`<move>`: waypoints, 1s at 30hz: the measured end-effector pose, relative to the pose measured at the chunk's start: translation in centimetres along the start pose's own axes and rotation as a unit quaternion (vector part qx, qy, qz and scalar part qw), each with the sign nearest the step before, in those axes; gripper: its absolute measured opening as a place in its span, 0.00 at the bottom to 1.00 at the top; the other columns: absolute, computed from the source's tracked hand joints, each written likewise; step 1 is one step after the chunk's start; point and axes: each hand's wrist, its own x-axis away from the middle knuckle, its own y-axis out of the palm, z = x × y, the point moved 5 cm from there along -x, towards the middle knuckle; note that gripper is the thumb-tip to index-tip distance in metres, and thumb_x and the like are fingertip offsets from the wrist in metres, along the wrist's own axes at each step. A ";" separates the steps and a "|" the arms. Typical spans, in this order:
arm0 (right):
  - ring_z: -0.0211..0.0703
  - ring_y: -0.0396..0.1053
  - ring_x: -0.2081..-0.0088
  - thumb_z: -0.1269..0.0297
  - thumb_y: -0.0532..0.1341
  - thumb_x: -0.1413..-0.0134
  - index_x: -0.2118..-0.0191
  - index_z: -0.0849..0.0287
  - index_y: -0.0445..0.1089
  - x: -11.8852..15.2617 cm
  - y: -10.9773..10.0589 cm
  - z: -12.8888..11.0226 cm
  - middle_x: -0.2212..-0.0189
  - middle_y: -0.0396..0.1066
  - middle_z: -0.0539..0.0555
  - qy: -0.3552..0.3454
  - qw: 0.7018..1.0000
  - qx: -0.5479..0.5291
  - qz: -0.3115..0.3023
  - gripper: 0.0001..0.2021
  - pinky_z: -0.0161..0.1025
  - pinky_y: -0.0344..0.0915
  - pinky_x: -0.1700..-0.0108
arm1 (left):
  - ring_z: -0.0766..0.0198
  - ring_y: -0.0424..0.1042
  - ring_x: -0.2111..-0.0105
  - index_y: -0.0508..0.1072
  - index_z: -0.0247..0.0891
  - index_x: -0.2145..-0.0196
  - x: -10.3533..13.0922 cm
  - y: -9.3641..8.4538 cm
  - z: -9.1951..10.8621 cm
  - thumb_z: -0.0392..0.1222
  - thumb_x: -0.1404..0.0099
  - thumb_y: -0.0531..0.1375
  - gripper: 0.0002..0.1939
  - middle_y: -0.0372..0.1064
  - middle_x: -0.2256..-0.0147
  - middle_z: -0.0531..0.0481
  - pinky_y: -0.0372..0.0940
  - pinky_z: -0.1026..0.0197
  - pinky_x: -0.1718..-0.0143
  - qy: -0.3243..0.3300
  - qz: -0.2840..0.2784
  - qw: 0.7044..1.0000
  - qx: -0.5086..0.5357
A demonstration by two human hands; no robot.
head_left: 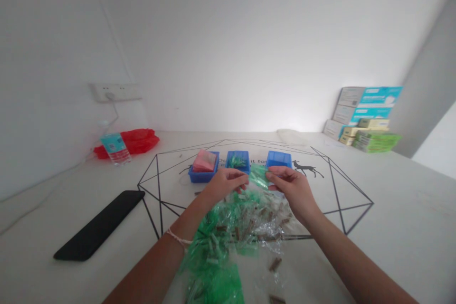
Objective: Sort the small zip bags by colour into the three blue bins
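A small green plastic bag hangs between my hands. My right hand pinches its right edge between thumb and fingers. Close to the bag's left edge, my left hand has its fingers drawn together; what they hold, if anything, is too small to make out. Below both hands spreads a pile of green plastic bags and clear bags, with small brown pieces among them. Just beyond the hands stand a blue bin with pink sheets, a blue bin with green pieces and another blue bin.
On the left lie a black flat object, a bottle and a red plastic bag. Stacked boxes and a green pack stand back right. A wall socket has a cable plugged in.
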 end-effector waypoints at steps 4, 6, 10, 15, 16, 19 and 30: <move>0.39 0.70 0.76 0.56 0.75 0.65 0.66 0.61 0.75 0.1 0.4 0.0 0.73 0.76 0.53 0.002 1.000 0.005 -0.026 0.19 0.37 0.72 0.74 | 0.63 0.74 0.74 0.76 0.33 0.71 0.9 1.3 -0.1 0.52 0.45 0.68 0.17 0.76 0.72 0.44 0.69 0.60 0.70 -0.095 -0.067 0.977 0.179; 0.39 0.69 0.77 0.58 0.76 0.66 0.64 0.61 0.74 0.0 0.6 0.3 0.75 0.75 0.52 0.007 0.999 -0.002 -0.035 0.21 0.36 0.71 0.75 | 0.63 0.74 0.74 0.76 0.33 0.71 1.2 1.7 -0.2 0.50 0.45 0.69 0.16 0.76 0.73 0.44 0.69 0.60 0.69 -0.118 -0.085 0.969 0.202; 0.39 0.70 0.78 0.60 0.74 0.60 0.63 0.60 0.72 0.2 0.6 1.4 0.76 0.74 0.51 0.094 0.994 0.010 -0.052 0.18 0.34 0.68 0.79 | 0.66 0.74 0.74 0.76 0.33 0.72 1.4 2.1 -0.6 0.41 0.49 0.73 0.12 0.75 0.75 0.48 0.70 0.62 0.66 -0.131 -0.084 0.967 0.203; 0.31 0.60 0.86 0.59 0.67 0.49 0.76 0.61 0.72 1.2 1.0 3.1 0.81 0.73 0.52 0.205 0.963 0.078 -0.156 0.12 0.29 0.51 0.88 | 0.70 0.74 0.74 0.77 0.30 0.73 1.4 2.0 -2.1 0.33 0.48 0.72 0.07 0.76 0.74 0.49 0.71 0.67 0.63 -0.220 -0.071 0.944 0.233; 0.31 0.60 0.86 0.59 0.67 0.49 0.77 0.61 0.71 1.2 1.0 3.2 0.81 0.73 0.52 0.210 0.961 0.077 -0.161 0.13 0.29 0.50 0.88 | 0.70 0.74 0.74 0.77 0.30 0.73 1.4 2.0 -2.3 0.31 0.48 0.71 0.06 0.76 0.74 0.49 0.71 0.67 0.63 -0.234 -0.067 0.940 0.237; 0.30 0.58 0.87 0.58 0.67 0.48 0.78 0.61 0.71 1.1 1.0 3.4 0.82 0.72 0.51 0.206 0.962 0.075 -0.164 0.14 0.29 0.50 0.88 | 0.69 0.75 0.74 0.77 0.29 0.72 1.4 1.8 -2.6 0.29 0.47 0.71 0.06 0.76 0.74 0.48 0.72 0.67 0.62 -0.247 -0.060 0.935 0.247; 0.36 0.69 0.81 0.52 0.70 0.53 0.72 0.59 0.73 0.8 1.2 2.7 0.77 0.76 0.52 0.177 0.971 0.018 -0.157 0.14 0.30 0.61 0.83 | 0.62 0.77 0.73 0.71 0.37 0.59 1.3 1.2 -2.6 0.33 0.50 0.73 0.22 0.74 0.73 0.52 0.73 0.58 0.66 -0.208 -0.052 0.951 0.222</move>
